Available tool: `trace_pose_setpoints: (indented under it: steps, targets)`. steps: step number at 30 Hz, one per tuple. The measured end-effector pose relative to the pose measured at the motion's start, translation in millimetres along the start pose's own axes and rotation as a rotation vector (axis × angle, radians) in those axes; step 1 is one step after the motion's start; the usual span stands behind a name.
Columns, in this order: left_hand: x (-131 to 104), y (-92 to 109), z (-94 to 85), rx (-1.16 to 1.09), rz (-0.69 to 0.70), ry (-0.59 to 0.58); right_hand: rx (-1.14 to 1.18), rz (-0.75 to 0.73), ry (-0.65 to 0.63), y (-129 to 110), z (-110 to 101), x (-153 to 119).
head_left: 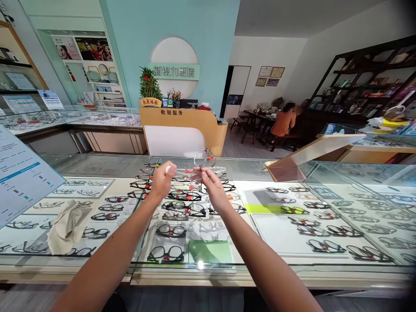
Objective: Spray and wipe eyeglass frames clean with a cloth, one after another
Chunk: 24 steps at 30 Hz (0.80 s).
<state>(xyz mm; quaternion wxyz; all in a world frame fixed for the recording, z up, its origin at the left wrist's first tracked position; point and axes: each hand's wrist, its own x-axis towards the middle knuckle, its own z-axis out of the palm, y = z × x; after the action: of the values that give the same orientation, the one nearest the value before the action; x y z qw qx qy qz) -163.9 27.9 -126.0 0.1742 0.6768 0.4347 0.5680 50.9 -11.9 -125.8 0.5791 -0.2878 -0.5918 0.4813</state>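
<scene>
My right hand is raised over the glass display counter, its fingers pinching a pair of thin-rimmed glasses turned on end, one lens above the fingers and one below. To its left, my left hand is closed, with a small white thing showing between thumb and fingers; I cannot make out what it is. The two hands are apart. Under the glass lie rows of spectacle frames, among them a black pair near the front edge.
A beige cloth lies on the counter at the left, near a printed sheet. A wooden-framed stand rests on the glass at right. Beyond are a wooden reception desk and a seated person in orange.
</scene>
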Motion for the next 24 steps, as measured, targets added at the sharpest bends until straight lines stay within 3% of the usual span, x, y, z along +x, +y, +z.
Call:
trace_pose_setpoints:
  steps: [5, 8, 11, 17, 24]
  targets:
    - [31.7, -44.2, -37.1, 0.119, -0.190, 0.431, 0.005, 0.003, 0.029, 1.5, -2.9, 1.6]
    - [43.1, -72.3, -60.6, 0.215, -0.398, 0.698, 0.005, 0.007, 0.035, 0.4, -4.2, 2.2]
    - [48.3, -96.7, -79.9, 0.271, -0.610, 0.864, 0.000, 0.013, 0.042, -0.4, -5.4, 3.1]
    - [48.0, -123.9, -98.6, 0.268, -0.931, 0.903, -0.011, 0.019, 0.049, 0.1, -5.8, 5.4]
    - [44.7, -128.1, -99.9, 0.256, -1.047, 0.864, 0.001, 0.024, 0.040, -0.7, -5.4, 4.0]
